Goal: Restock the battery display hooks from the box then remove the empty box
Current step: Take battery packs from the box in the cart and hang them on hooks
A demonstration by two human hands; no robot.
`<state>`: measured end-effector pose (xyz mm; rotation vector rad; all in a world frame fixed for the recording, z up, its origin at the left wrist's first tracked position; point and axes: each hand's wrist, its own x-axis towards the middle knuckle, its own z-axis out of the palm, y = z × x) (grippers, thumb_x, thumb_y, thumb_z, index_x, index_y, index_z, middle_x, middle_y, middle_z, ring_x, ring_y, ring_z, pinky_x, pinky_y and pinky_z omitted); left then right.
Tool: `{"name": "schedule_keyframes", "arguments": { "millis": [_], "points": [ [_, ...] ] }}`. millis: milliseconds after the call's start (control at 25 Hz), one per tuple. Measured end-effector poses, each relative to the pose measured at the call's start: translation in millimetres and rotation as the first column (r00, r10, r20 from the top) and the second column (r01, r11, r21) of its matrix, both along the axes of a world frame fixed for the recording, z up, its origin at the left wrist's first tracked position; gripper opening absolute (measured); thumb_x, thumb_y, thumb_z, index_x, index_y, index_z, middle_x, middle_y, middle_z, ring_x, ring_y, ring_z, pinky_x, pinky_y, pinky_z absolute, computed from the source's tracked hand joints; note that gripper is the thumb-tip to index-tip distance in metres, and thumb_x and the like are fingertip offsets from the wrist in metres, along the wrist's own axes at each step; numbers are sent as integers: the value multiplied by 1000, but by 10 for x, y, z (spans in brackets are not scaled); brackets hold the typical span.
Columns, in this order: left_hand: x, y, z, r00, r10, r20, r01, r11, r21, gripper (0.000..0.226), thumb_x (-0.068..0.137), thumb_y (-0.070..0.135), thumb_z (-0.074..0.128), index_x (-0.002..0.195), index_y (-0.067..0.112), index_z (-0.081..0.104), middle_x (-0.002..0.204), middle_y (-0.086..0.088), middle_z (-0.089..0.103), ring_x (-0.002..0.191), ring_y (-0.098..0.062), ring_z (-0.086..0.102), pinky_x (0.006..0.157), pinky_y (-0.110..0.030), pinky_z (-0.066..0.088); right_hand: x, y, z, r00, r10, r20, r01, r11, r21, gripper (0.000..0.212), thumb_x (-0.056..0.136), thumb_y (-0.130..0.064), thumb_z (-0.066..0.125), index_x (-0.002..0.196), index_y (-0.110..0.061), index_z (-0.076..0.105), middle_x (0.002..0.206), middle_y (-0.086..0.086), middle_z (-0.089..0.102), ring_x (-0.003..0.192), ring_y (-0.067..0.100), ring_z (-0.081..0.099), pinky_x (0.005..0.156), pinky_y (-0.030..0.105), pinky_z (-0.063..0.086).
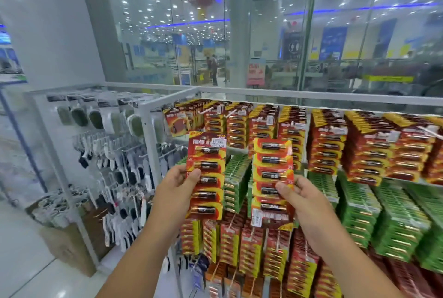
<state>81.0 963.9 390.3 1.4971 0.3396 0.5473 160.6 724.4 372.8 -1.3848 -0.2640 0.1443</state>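
The left hand (178, 186) pinches a red-and-yellow card strip of five black batteries (207, 177), held upright. The right hand (303, 198) pinches a second red battery strip (273, 179), turned upside down. Behind them, a white wire display rack (167, 98) carries hanging red packs (327, 140) and green packs (359, 211).

Two bare forearms and hands (304, 199), no sleeves or jewellery visible.

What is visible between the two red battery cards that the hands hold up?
In the head view, hanging green battery packs show between the left card and the right card.
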Motion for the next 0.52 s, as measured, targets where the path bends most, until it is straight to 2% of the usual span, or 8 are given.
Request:
{"name": "schedule_keyframes", "arguments": {
  "millis": [40, 160, 280, 360, 440, 520],
  "points": [
    [146, 92, -7, 1000, 12, 2, -12, 1000, -8, 15, 104, 25, 62, 117, 18, 66, 98, 0, 81, 84, -22, 80, 59, -30, 61, 146, 101, 21, 1000, 2, 0, -2, 1000, -13, 18, 100, -15, 65, 117, -17, 67, 105, -1, 81, 98, 16, 77, 89, 38, 58],
    [521, 347, -11, 1000, 29, -7, -29, 1000, -12, 16, 104, 27, 62, 117, 19, 66, 97, 1, 81, 84, -21, 79, 64, -36, 63, 475, 356, 90, 1000, 13, 1, -13, 998, -57, 22, 99, -22, 66, 121, -22, 66, 109, -6, 80, 107, 15, 74, 104, 45, 52],
    [879, 612, -22, 1000, 13, -20, -13, 999, -36, 13, 105, 29, 62, 115, 23, 67, 99, 2, 81, 84, -20, 79, 66, -38, 63, 785, 585, 127, 1000, 6, 1, -6, 999, -52, 29, 98, -26, 68, 127, -24, 64, 111, -10, 79, 107, 8, 73, 101, 35, 51],
    [1056, 730, 1, 1000, 7, -16, -7, 999, -40, 10, 105, 28, 61, 112, 25, 67, 99, 1, 81, 84, -21, 79, 70, -42, 64, 891, 684, 143, 1000, 7, -3, -7, 998, -63, 39, 95, -32, 70, 132, -23, 62, 116, -10, 78, 114, 10, 70, 107, 37, 48],
    [1286, 924, 2, 999, -44, 11, 44, 998, -33, 11, 106, 26, 59, 113, 22, 67, 96, 2, 81, 83, -22, 79, 68, -41, 64, 1017, 851, 117, 999, -32, 4, 33, 997, -72, 31, 97, -29, 68, 127, -24, 64, 113, -10, 79, 112, 10, 71, 106, 37, 48],
    [1530, 1122, -4, 997, -77, 15, 77, 997, -9, 11, 107, 26, 58, 113, 23, 67, 93, 6, 81, 80, -18, 79, 63, -36, 63, 1103, 1009, 111, 997, -77, -10, 76, 996, -55, 24, 98, -25, 67, 122, -24, 65, 108, -10, 80, 103, 8, 74, 98, 35, 52]
  ]
}}
